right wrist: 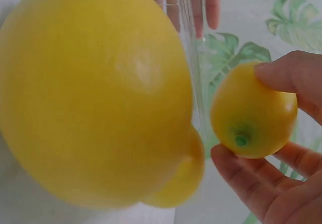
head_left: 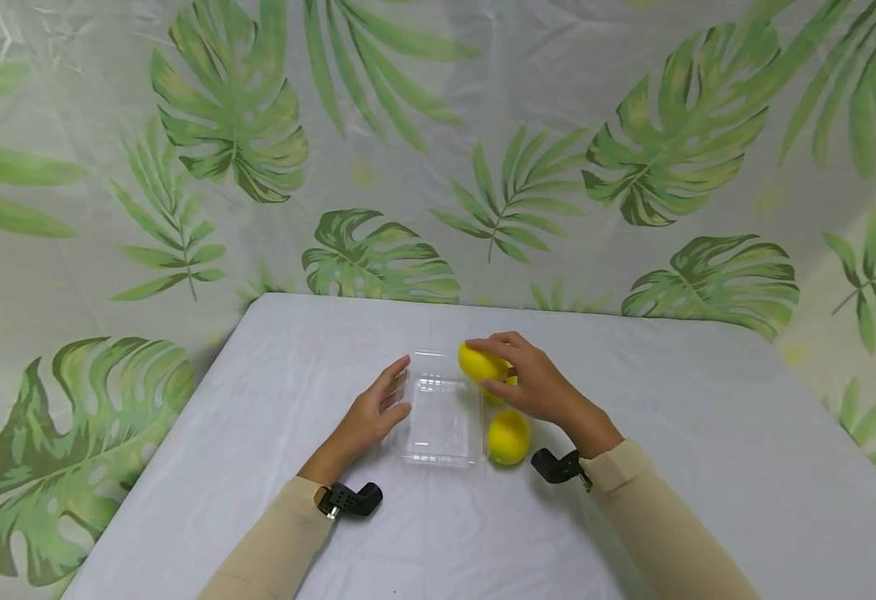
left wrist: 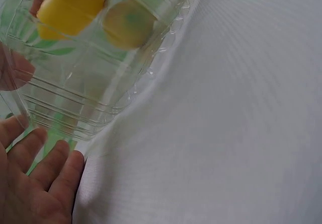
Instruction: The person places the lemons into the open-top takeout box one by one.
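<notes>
A clear plastic container [head_left: 438, 421] sits on the table, with no fruit inside. My right hand [head_left: 538, 379] pinches a yellow lemon [head_left: 479, 363] between thumb and fingers, above the container's far right corner. In the right wrist view this lemon [right wrist: 251, 116] shows its green stem end. Two more lemons lie right of the container: a near lemon [head_left: 508, 437], large in the right wrist view, and a farther lemon [head_left: 496, 396] partly hidden by my right hand. My left hand [head_left: 366, 419] is at the container's left side, fingers extended; firm contact is unclear.
A white cloth [head_left: 317, 358] covers the table, whose far edge meets a leaf-patterned backdrop [head_left: 513, 208]. Black wrist cameras are strapped on the left wrist [head_left: 351, 500] and the right wrist [head_left: 558, 465], low over the cloth.
</notes>
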Tool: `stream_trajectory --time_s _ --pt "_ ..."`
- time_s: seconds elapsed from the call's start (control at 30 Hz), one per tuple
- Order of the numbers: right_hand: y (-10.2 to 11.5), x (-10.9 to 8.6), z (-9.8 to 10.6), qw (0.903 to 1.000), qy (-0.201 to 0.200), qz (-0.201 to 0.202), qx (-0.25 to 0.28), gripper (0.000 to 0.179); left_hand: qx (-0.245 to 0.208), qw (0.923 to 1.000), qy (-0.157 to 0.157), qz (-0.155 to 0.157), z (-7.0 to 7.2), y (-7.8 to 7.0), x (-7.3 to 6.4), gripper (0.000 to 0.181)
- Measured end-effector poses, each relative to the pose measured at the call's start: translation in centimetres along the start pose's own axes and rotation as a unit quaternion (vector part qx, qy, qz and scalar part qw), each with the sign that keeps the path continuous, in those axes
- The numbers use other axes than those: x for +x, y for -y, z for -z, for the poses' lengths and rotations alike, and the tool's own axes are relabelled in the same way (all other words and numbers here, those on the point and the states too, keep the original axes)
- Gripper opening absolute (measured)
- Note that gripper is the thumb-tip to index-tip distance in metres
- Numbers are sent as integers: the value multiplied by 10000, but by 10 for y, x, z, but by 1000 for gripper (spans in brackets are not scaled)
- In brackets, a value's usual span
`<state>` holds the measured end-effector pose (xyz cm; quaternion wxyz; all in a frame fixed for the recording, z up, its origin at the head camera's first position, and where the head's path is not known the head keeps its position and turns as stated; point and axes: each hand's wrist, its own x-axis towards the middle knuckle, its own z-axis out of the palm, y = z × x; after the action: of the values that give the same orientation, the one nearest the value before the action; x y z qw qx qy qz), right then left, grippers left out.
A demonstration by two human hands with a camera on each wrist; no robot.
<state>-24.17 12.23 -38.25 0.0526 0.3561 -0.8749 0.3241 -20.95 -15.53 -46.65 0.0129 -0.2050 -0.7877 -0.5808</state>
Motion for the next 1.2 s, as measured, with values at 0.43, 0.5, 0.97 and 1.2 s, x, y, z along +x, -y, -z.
stream_trajectory --time_s 0.43,0.5,0.97,1.2 --pt "9 20 -18 9990 279 344 -48 50 -72 9999 78 -10 2 -4 1 66" --pt "10 22 -21 9986 328 400 -101 50 -133 9998 118 5 3 -15 -2 65" --pt "14 26 -38 9948 811 381 -485 51 -189 9998 73 -85 2 0 0 67" --pt "13 27 -46 9921 967 236 -764 50 -46 10000 71 -47 3 -2 0 66"
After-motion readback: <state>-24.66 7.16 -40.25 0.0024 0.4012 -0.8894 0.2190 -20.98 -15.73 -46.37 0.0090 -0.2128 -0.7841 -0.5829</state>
